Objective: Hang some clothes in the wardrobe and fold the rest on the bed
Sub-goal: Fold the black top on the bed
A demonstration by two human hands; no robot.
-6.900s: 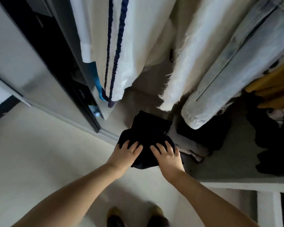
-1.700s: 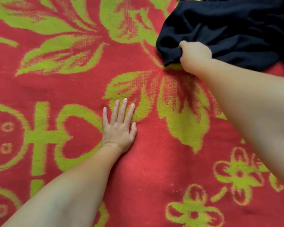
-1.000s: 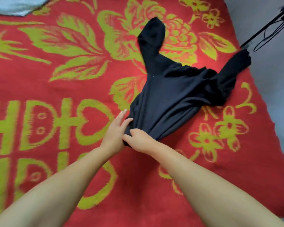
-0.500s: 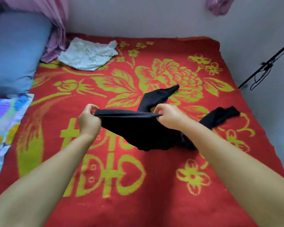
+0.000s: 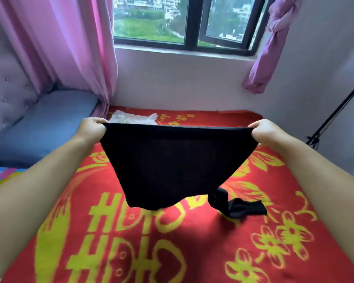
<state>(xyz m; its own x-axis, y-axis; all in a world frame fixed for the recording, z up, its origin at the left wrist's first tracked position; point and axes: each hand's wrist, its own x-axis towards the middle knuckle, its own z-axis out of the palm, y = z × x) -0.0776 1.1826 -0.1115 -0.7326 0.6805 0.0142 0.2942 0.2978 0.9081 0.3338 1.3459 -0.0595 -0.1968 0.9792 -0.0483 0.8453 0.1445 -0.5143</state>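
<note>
A black garment (image 5: pixel 172 162) hangs stretched out in the air above the bed (image 5: pixel 192 252), which is covered by a red blanket with yellow-green flowers. My left hand (image 5: pixel 91 129) grips its top edge at the left corner. My right hand (image 5: pixel 267 132) grips the same edge at the right corner. One dark sleeve trails down at the lower right and lies on the blanket. A crumpled white garment (image 5: pixel 131 119) lies at the far edge of the bed, partly hidden behind the black one.
A blue pillow (image 5: pixel 39 127) lies at the left by a padded headboard. Pink curtains (image 5: pixel 70 48) flank a window (image 5: pixel 182 19) in the far wall. A black stand (image 5: pixel 335 117) leans at the right wall. A colourful cloth (image 5: pixel 0 176) shows at the left edge.
Both hands have lifted the black garment off the bed and pulled its edge wide apart. The view has tilted up, so the window and curtains have come into sight.
</note>
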